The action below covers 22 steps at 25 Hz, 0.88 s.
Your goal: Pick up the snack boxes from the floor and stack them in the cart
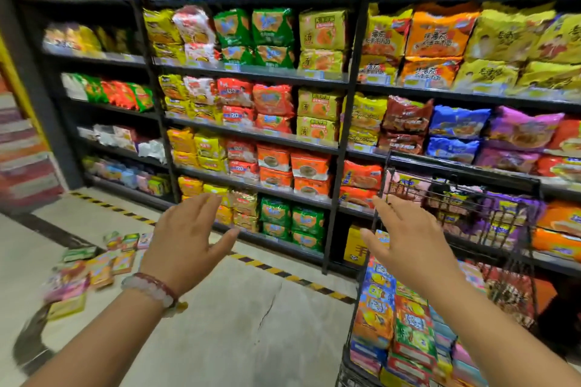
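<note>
Several small colourful snack boxes (pixel 94 264) lie scattered on the pale floor at the lower left. A black wire cart (pixel 509 198) stands at the right, with many stacked snack boxes (pixel 396 324) inside it. My left hand (pixel 185 239) is raised in mid-air with fingers straight and spread, holding nothing; a bead bracelet sits on its wrist. My right hand (pixel 408 245) is also empty and flat, hovering over the cart's left side above the stacked boxes. Both hands are well above the floor boxes.
Tall black shelving (pixel 345 78) full of noodle and snack bags fills the view ahead. A yellow-black hazard stripe (pixel 283 273) runs along the floor at its base. A crack marks the floor (pixel 270 308) between the scattered boxes and the cart.
</note>
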Available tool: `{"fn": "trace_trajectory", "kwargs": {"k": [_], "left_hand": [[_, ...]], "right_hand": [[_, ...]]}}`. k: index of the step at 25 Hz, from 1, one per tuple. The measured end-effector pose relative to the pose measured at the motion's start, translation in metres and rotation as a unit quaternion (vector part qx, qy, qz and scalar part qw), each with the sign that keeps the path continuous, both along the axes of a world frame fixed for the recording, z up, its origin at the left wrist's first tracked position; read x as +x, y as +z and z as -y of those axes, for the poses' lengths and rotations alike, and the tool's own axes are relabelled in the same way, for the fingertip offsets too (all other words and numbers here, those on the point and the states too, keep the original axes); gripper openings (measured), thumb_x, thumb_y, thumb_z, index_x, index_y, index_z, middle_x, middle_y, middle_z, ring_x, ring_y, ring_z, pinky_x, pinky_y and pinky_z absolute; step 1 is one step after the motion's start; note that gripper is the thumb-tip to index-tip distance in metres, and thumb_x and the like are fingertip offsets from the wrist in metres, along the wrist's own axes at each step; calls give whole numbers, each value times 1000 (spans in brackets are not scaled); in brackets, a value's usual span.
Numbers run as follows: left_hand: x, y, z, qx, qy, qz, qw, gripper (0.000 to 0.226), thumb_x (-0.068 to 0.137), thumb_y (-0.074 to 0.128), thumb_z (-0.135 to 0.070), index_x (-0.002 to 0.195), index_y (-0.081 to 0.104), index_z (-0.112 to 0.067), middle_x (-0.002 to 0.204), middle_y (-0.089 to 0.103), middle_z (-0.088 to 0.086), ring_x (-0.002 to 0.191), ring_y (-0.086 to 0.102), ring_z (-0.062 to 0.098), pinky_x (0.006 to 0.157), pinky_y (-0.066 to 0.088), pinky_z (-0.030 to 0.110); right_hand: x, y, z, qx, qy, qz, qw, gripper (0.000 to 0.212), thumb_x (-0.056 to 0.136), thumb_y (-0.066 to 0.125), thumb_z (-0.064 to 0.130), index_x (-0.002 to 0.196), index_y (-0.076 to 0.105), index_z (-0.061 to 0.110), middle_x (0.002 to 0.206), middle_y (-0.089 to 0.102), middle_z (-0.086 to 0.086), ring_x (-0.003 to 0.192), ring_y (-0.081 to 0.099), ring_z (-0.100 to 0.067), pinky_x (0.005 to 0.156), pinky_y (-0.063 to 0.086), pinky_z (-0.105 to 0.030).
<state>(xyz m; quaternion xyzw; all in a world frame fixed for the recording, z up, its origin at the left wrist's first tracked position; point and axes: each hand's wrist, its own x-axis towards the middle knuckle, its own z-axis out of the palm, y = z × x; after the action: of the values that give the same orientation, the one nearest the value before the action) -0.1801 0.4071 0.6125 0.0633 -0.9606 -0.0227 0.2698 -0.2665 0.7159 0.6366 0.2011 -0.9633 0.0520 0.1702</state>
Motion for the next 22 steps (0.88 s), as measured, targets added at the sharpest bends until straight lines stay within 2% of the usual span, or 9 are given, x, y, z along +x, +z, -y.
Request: {"fn": "trace_trajectory", "kwargs": {"k": [3, 5, 8, 11, 14, 16, 18, 20, 22], "left_hand": [[37, 1, 38, -13, 24, 1, 1000, 76, 89, 20, -65, 119, 60, -8, 116, 62, 14, 105, 60, 33, 81, 49, 47], [60, 1, 68, -19, 46, 3, 999, 73, 89, 24, -64, 119, 61, -8, 117, 62, 13, 104, 61, 33, 81, 49, 47], [100, 1, 125, -29, 80, 9, 996, 80, 90, 13, -66, 118, 62, -10, 115, 63, 11, 98, 61, 31, 81, 48, 42], [147, 1, 186, -47, 111, 6, 993, 71, 89, 23, -65, 115, 62, -12, 112, 64, 10, 96, 60, 29, 84, 36, 37], [191, -2, 239, -47, 149, 5, 988, 63, 82, 36, -59, 116, 60, -12, 113, 63, 11, 100, 54, 27, 83, 48, 44], [217, -5, 269, -38, 181, 19, 982, 68, 86, 30, -63, 117, 61, -10, 114, 63, 12, 100, 60, 31, 84, 48, 44], [237, -6, 289, -33, 201, 25, 979, 73, 91, 18, -64, 116, 62, -10, 112, 64, 13, 99, 62, 32, 87, 41, 40], [254, -7, 302, -32, 225, 29, 973, 71, 91, 19, -62, 114, 63, -11, 110, 65, 12, 97, 63, 32, 86, 38, 38], [269, -11, 317, -28, 249, 43, 967, 67, 90, 24, -61, 113, 63, -12, 110, 65, 11, 97, 64, 30, 86, 41, 37]], "right_hand": [[21, 0, 46, 6, 32, -10, 999, 66, 93, 33, 58, 147, 31, 20, 144, 41, -7, 133, 36, -26, 109, 26, -42], [35, 2, 81, 0, 48, -4, 999, 66, 94, 30, 58, 149, 22, 22, 149, 32, -4, 137, 29, -23, 112, 21, -39], [60, 5, 143, -14, 74, 7, 997, 66, 95, 26, 57, 150, 10, 25, 153, 20, 1, 140, 18, -19, 114, 14, -34], [84, 4, 214, -21, 101, 13, 995, 65, 94, 26, 58, 149, 13, 26, 153, 22, 2, 140, 19, -19, 115, 15, -36], [102, -3, 281, -15, 132, 7, 991, 64, 93, 25, 59, 149, 18, 28, 152, 25, 1, 140, 21, -19, 115, 15, -37], [116, -5, 322, -20, 164, 4, 986, 62, 94, 23, 58, 148, 22, 28, 152, 26, 0, 139, 22, -20, 114, 16, -37], [129, -8, 356, -26, 193, 6, 981, 67, 91, 13, 62, 147, 26, 27, 152, 28, -1, 139, 23, -21, 113, 17, -36], [139, -13, 384, -33, 221, 7, 975, 82, 80, 1, 65, 145, 32, 26, 150, 33, -4, 138, 28, -24, 112, 19, -39], [141, -21, 412, -29, 246, 2, 969, 82, 81, 3, 64, 140, 41, 22, 143, 42, -8, 133, 36, -28, 109, 25, -42]]}}
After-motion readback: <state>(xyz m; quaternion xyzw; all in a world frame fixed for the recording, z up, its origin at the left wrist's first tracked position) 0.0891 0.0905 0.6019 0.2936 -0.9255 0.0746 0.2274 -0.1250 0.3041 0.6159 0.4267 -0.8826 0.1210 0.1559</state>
